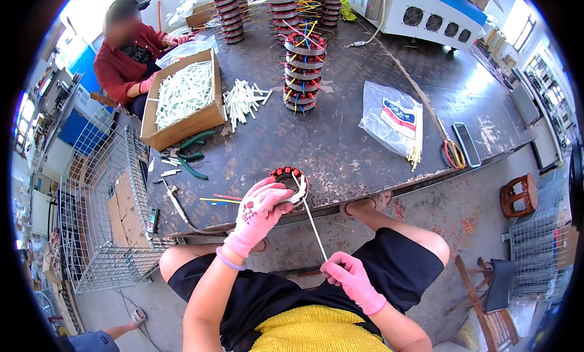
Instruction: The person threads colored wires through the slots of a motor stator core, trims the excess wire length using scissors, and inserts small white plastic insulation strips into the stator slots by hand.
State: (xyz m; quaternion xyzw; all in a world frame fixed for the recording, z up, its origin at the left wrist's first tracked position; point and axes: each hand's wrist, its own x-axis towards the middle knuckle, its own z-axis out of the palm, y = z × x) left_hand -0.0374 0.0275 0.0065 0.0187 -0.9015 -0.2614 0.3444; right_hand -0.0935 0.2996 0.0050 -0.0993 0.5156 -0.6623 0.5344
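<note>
At the table's near edge my pink-gloved left hand [260,211] is closed around a motor stator, a small ring with red parts along its rim [285,171]. Colored wires [220,200] stick out to the left of it. White lacing cord [315,229] runs along the stator's right side and down in a straight line to my right hand. There my pink-gloved right hand [353,280] pinches the cord's lower end, above my lap. My left fingers hide part of the ring.
Stacks of stators [303,72] stand at the back. A cardboard box [182,122] of white tubes, loose tubes [244,102], green-handled pliers [193,154] and a soldering iron [175,201] lie left; a plastic bag [389,118], scissors [452,154] and phone [466,144] right. A co-worker [131,57] sits far left.
</note>
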